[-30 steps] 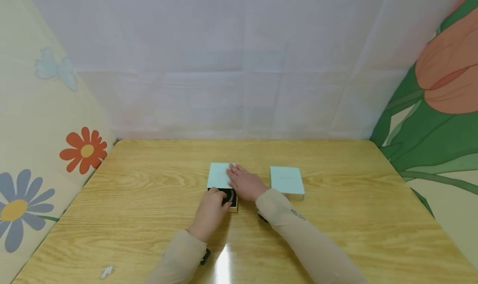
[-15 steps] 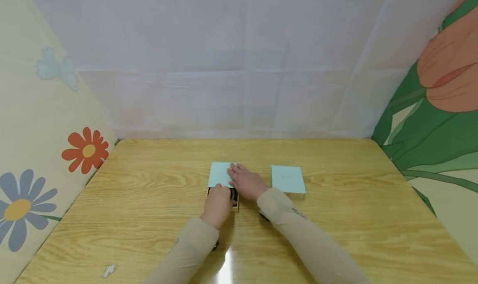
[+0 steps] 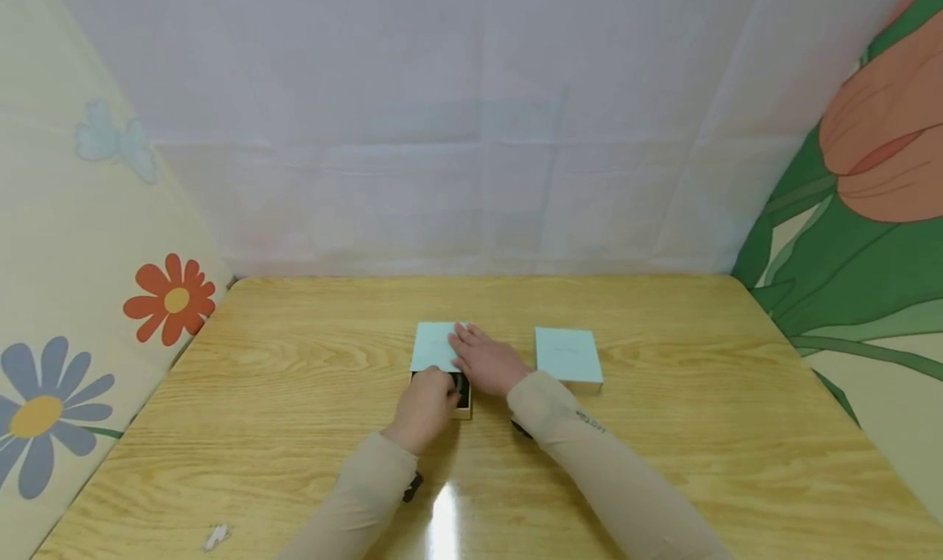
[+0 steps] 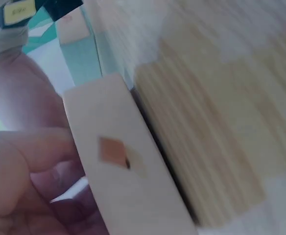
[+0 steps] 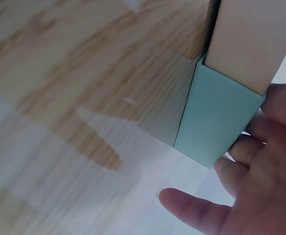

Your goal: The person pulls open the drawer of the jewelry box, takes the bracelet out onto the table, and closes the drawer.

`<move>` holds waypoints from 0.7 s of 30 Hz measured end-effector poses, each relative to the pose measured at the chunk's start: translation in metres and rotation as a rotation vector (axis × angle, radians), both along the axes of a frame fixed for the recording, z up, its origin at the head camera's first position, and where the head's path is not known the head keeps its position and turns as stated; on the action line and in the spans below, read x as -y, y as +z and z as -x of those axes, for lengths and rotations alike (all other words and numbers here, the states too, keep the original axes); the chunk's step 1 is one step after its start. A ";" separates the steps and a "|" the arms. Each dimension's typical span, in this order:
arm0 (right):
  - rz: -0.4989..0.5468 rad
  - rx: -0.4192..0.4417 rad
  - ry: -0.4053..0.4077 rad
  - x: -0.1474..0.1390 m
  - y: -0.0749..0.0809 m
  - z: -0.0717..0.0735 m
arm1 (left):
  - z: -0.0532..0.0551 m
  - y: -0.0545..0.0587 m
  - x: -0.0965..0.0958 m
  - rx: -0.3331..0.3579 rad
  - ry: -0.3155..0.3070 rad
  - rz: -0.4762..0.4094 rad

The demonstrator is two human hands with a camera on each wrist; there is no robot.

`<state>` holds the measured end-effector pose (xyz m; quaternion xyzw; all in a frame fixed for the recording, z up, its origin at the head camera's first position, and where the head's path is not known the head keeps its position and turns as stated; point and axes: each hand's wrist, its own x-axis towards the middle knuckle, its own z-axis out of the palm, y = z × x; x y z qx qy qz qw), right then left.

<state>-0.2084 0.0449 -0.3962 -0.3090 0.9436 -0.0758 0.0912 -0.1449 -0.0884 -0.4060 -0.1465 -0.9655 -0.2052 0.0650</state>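
A pale blue box sleeve (image 3: 431, 349) lies on the table with its beige drawer (image 3: 463, 414) pulled out toward the person. Black lining and part of a dark curved band (image 3: 459, 382) show inside. My left hand (image 3: 423, 404) reaches over the drawer from the left, fingers bent down into it. In the left wrist view, the drawer front (image 4: 121, 161) hides the fingertips, so I cannot tell whether they grip the band. My right hand (image 3: 489, 365) rests on the sleeve's right part, fingers extended. The right wrist view shows its thumb (image 5: 194, 208) straight, apart from the sleeve (image 5: 219, 115).
A second pale blue box (image 3: 567, 355), closed, stands to the right of the right hand on the wooden table (image 3: 309, 339). A small white mark (image 3: 216, 537) is near the front left. A white cloth (image 3: 471, 134) hangs behind the table, with flower-patterned panels at both sides.
The left hand has gone from over the drawer's left part to fingers bent deeper inside it, then shifted back slightly left. The right hand stays on the sleeve.
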 end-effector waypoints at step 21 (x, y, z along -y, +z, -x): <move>-0.031 -0.012 -0.002 0.000 -0.004 0.001 | -0.018 0.007 0.010 -0.045 -0.058 0.045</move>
